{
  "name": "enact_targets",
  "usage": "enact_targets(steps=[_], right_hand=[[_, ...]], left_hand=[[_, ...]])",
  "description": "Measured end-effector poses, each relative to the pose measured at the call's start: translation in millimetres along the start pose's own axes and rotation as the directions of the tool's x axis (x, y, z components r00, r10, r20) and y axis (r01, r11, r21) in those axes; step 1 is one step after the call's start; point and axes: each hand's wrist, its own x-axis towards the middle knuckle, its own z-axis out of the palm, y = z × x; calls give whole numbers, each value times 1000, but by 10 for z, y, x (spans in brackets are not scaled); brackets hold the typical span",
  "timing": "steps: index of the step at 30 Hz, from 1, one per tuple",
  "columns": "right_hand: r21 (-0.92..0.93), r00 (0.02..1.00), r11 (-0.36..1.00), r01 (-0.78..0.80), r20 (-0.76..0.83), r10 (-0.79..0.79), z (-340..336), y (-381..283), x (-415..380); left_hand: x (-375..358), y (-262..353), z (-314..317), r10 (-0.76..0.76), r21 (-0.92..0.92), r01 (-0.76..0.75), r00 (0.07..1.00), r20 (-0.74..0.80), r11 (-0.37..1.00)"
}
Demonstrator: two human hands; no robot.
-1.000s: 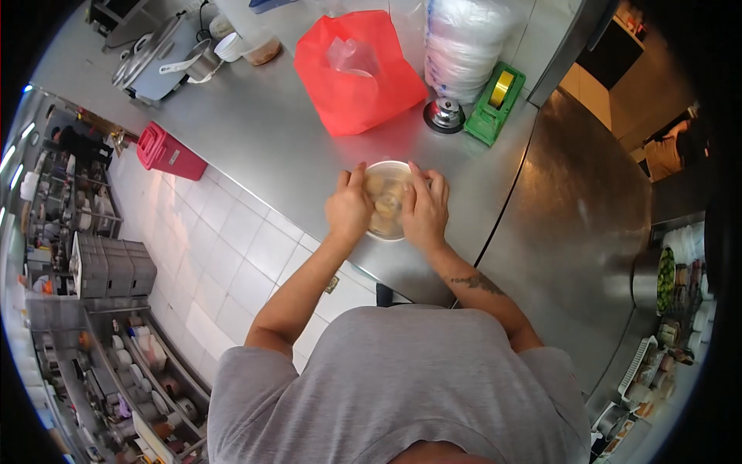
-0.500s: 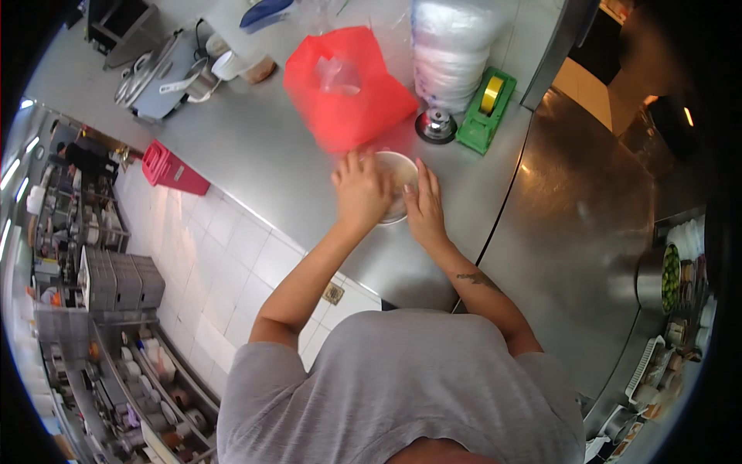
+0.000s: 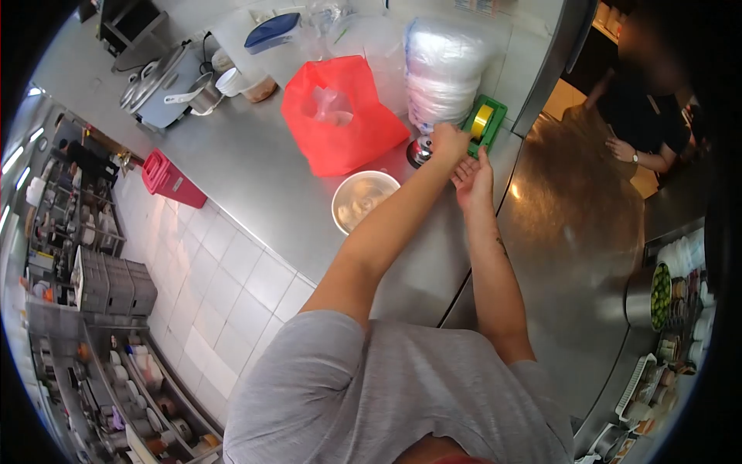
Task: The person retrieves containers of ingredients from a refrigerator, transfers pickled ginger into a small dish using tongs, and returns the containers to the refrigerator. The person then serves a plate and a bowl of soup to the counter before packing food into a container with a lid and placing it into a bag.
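Note:
My left hand [image 3: 450, 144] reaches across to the green tape dispenser [image 3: 493, 116], which holds a roll of yellow tape [image 3: 482, 122]. Its fingers are closed at the dispenser's left side, and what they pinch is hidden. Just below, my right hand [image 3: 474, 179] is turned partly palm up with fingers apart, its thumb near the dispenser's lower end. A silver call bell [image 3: 418, 152] with a black base is partly covered by my left hand. A round white bowl [image 3: 363, 197] with pale food inside stands on the steel counter, left of my left forearm.
Behind the bowl sits a red bag [image 3: 340, 147] with clear plastic showing in its opening. A tall stack wrapped in plastic [image 3: 442, 77] stands beside the dispenser. Pots [image 3: 158, 97] are at the back left. A co-worker in a dark top [image 3: 638, 116] stands across the right-hand counter.
Both hands have left the bowl and moved up and right to the tape dispenser. The bowl now stands free. A co-worker has come into view at the right.

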Motion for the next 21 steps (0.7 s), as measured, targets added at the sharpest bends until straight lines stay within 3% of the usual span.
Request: enact_targets(steps=[2, 4, 5, 6, 8, 9, 17, 20, 21], right_hand=[[30, 1000, 999, -18, -4, 18, 25, -19, -19], [34, 999, 999, -38, -19, 39, 48, -48, -33], [44, 998, 998, -48, -36, 49, 48, -48, -11], [56, 997, 997, -56, -52, 59, 47, -42, 28], [46, 996, 999, -28, -80, 32, 48, 9, 117], [18, 996, 1000, 4, -94, -2, 25, 61, 155], [84, 969, 996, 25, -246, -3, 102, 160, 260], [141, 954, 976, -164, -230, 194, 70, 218, 417], [71, 968, 986, -154, -191, 164, 57, 249, 367]], left_hand=[[-397, -32, -271, 0, -343, 36, 994, 106, 939], [-1026, -59, -744, 122, -129, -97, 972, 201, 987], [-1528, 63, -976, 31, -247, -18, 998, 50, 969], [-1739, -203, -1179, 117, -38, -114, 988, 97, 993], [-2287, -196, -1596, -68, -363, 110, 990, 127, 925], [-2427, -288, -1726, -60, -342, 100, 990, 125, 934], [-2570, -369, -1856, -27, -221, 67, 983, 180, 973], [-2549, -411, -1896, 74, -166, -45, 981, 177, 985], [-2582, -403, -1929, 50, -167, -18, 980, 190, 986]])
